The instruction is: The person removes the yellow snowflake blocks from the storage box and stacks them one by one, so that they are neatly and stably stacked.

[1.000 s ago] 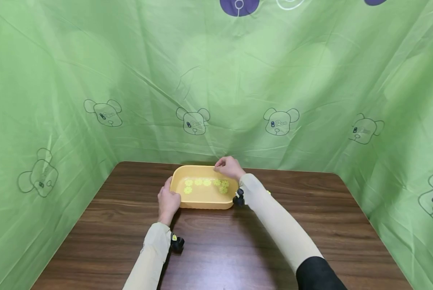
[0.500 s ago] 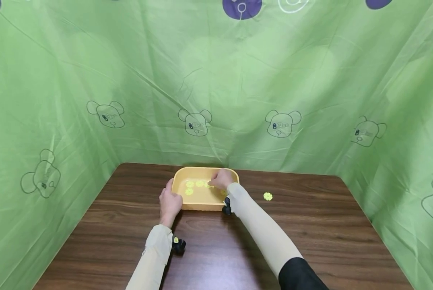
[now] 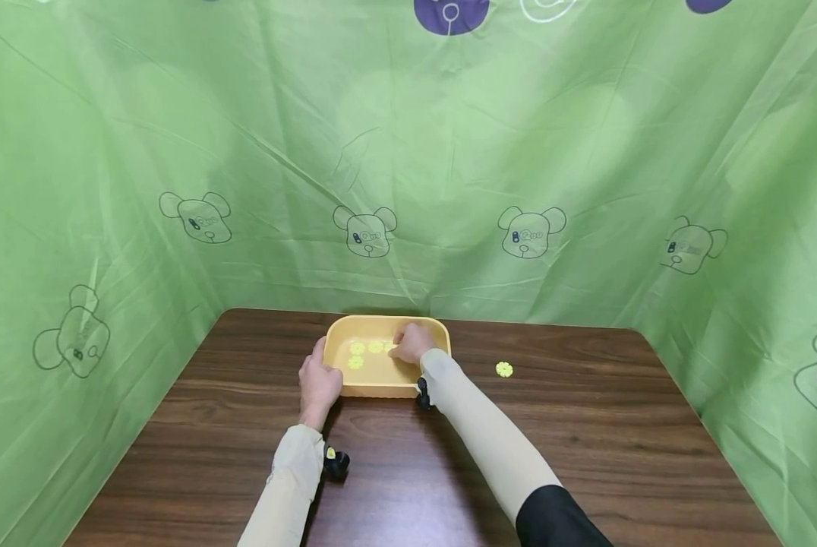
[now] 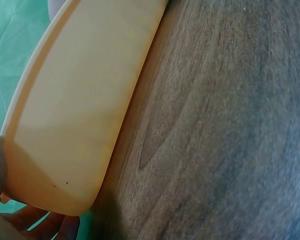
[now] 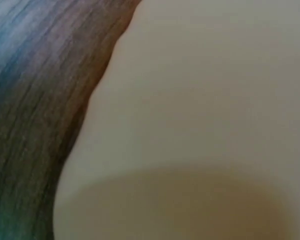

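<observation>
My left hand [image 3: 321,384] grips the left end of a yellow plastic basin [image 3: 381,391], thumb over the rim and fingers along the outside. In the left wrist view the basin's outer wall [image 4: 75,110] fills the left side, with the fingers [image 4: 50,225] under its corner. My right hand [image 3: 414,342] reaches inside the basin with bent fingers, fingertips right at a yellow flower-shaped piece [image 3: 387,346]; I cannot tell whether they pinch it. Several more flower pieces [image 3: 357,355] lie on the basin floor. Others to the right are hidden behind the right hand.
One yellow flower-shaped piece [image 3: 504,369] lies on the brown wooden table [image 3: 586,425], right of the basin. A green curtain [image 3: 449,152] with printed bear heads surrounds the table. The basin wall [image 5: 190,125] fills most of the right wrist view.
My right hand has moved from above the basin's back rim down and left into the basin, to the middle flower piece. The flower on the table has come into view. The left hand keeps its grip.
</observation>
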Demonstrator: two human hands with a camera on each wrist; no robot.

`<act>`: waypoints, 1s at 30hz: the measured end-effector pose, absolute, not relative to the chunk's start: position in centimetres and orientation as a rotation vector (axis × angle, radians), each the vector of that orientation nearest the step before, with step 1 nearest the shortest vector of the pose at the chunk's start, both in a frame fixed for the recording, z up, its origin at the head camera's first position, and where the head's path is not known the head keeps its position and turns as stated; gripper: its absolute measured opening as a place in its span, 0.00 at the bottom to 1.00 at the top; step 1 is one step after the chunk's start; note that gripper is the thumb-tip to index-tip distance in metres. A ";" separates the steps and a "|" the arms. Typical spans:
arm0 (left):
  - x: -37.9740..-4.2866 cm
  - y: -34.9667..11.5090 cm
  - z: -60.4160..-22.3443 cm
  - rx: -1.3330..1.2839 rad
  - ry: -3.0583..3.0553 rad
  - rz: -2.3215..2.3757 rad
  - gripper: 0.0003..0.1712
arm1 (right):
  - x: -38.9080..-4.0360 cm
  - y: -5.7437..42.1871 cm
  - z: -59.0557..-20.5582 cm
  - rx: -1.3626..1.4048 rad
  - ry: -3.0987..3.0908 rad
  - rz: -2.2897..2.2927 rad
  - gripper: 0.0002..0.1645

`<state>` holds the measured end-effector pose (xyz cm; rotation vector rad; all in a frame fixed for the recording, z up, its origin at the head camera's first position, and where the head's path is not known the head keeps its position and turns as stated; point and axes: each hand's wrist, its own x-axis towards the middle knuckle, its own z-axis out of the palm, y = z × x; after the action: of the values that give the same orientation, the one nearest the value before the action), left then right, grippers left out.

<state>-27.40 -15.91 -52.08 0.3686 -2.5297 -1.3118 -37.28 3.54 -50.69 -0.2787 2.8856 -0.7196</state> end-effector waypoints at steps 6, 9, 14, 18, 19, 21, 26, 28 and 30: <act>-27.5 -16.0 -52.0 0.370 -2.526 -1.314 0.41 | -37.4 3.3 -50.7 -0.240 2.831 -0.739 0.12; -27.5 -16.0 -52.0 0.374 -2.533 -1.316 0.41 | -37.4 3.2 -50.7 -0.239 2.813 -0.734 0.21; -27.6 -15.9 -52.1 0.382 -2.545 -1.321 0.41 | -37.4 3.1 -50.8 -0.240 2.804 -0.724 0.24; -27.6 -15.9 -52.1 0.379 -2.538 -1.318 0.41 | -37.1 3.2 -50.7 -0.247 2.803 -0.717 0.14; -27.6 -15.9 -52.1 0.377 -2.535 -1.317 0.41 | -37.1 3.2 -50.7 -0.252 2.803 -0.719 0.12; -27.5 -15.9 -52.2 0.377 -2.528 -1.318 0.41 | -36.9 3.2 -50.6 -0.268 2.816 -0.728 0.11; -27.5 -16.0 -52.4 0.377 -2.525 -1.313 0.41 | -36.6 3.3 -50.6 -0.303 2.859 -0.710 0.15; -27.5 -16.0 -52.4 0.373 -2.527 -1.312 0.41 | -36.5 3.3 -50.7 -0.307 2.875 -0.695 0.15; -27.5 -16.1 -52.4 0.368 -2.532 -1.311 0.41 | -36.4 3.3 -50.7 -0.309 2.884 -0.697 0.15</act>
<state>-27.54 -16.06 -52.45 0.3676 -2.5318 -1.3110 -36.38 3.29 -50.73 -0.3093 2.8836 -0.6971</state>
